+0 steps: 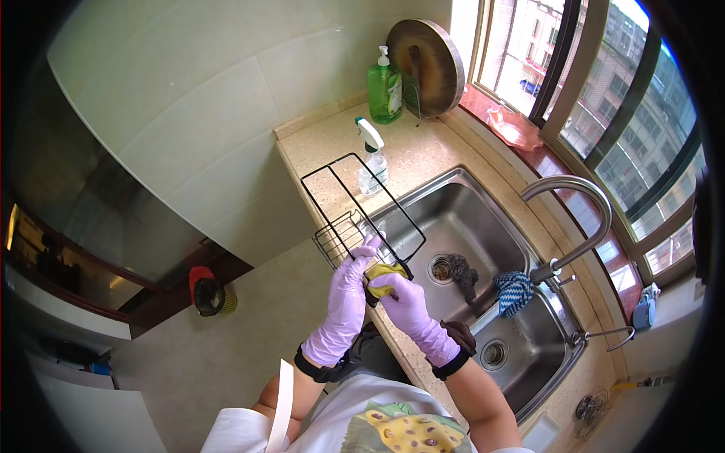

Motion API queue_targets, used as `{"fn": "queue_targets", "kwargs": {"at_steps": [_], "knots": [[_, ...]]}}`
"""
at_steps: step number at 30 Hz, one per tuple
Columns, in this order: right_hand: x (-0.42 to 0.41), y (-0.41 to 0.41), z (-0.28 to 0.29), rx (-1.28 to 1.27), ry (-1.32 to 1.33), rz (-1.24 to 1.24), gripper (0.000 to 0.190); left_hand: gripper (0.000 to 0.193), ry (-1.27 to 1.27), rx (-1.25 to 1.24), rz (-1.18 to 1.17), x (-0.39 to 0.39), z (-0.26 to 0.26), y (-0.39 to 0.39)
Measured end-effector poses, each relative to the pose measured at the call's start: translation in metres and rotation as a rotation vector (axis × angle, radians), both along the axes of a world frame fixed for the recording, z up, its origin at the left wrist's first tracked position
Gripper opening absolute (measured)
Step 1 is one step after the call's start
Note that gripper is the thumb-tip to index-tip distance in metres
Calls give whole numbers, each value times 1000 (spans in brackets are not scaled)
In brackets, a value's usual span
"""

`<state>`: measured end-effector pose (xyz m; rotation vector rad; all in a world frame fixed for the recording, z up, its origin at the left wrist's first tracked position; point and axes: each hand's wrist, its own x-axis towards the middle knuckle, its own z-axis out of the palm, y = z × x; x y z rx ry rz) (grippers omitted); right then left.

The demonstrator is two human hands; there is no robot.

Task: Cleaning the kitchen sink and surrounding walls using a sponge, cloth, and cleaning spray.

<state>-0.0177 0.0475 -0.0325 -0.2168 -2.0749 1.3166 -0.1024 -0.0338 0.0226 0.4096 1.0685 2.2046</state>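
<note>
A black wire rack [391, 196] is held up over the counter edge and the near rim of the sink. My left hand [348, 289], in a lilac glove, grips the rack near its lower end, with some fingers among the wires. In my gloved right hand [410, 303] is a yellow cleaning cloth or sponge [380, 276], pressed around the rack's lower bars. A small wire basket section [334, 240] shows at the rack's left side. The folds of the cloth hide part of the frame.
Beyond the rack stand a clear spray bottle [374, 172], a green soap pump bottle [385, 93] and a round wooden chopping board [427, 68]. A dark scouring pad [464, 277] lies in the steel double sink [481, 226]. A blue-and-white cloth [512, 291] hangs beneath the faucet [603, 215].
</note>
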Motion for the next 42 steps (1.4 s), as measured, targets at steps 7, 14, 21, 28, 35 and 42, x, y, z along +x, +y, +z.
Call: {"fn": "queue_targets", "kwargs": {"at_steps": [7,14,21,28,35,42], "knots": [[26,0,-30,-664,33,52,42,14,-16,11,64,-7,-3,-6],[18,12,0,-182,-88,-180,32,17,-39,3,57,-6,-3,-10],[-1,24,15,573,-116,-254,28,19,-50,-18,25,-8,-5,-13],[-3,12,7,-479,113,-198,30,20,-10,-26,1,-7,-7,-12],[-16,0,49,-20,7,-301,36,19,-53,31,93,-8,-8,-14],[-17,-9,16,8,97,-414,33,20,-141,55,50,-6,3,-12]]}}
